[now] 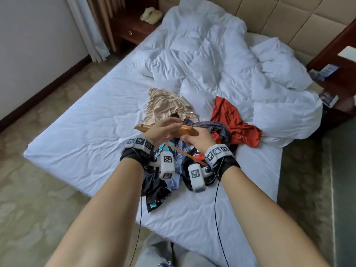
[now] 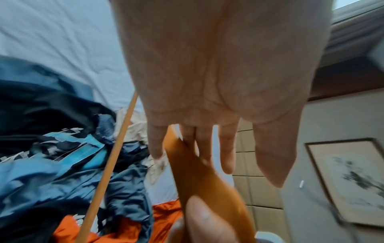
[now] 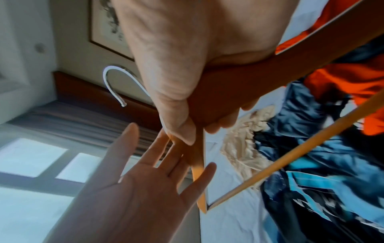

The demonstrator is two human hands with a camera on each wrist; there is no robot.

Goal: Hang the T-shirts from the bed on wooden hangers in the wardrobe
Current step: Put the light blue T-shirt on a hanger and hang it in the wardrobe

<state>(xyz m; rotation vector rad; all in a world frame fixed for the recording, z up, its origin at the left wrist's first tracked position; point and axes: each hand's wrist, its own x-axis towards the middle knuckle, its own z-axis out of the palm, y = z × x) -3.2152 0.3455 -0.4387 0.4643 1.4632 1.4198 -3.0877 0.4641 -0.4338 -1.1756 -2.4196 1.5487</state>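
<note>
A wooden hanger (image 1: 185, 130) with a metal hook (image 3: 112, 82) hangs over the heap of T-shirts on the bed. My right hand (image 1: 194, 136) grips its middle, thumb and fingers curled round the wood (image 3: 228, 85). My left hand (image 1: 169, 123) is open, and its straight fingers (image 2: 226, 148) lie against the hanger's left arm (image 2: 197, 172). Under the hands lies a dark blue T-shirt with cyan print (image 1: 159, 189). A grey one (image 1: 212, 128), a red one (image 1: 233, 120) and a beige one (image 1: 165, 105) lie beyond it.
A crumpled white duvet (image 1: 212, 54) and a pillow (image 1: 279, 66) cover the far half of the bed (image 1: 86, 135). A wooden nightstand (image 1: 133, 29) with a telephone (image 1: 151, 15) stands at the far left, and another nightstand (image 1: 339, 78) at the right. Carpet surrounds the bed.
</note>
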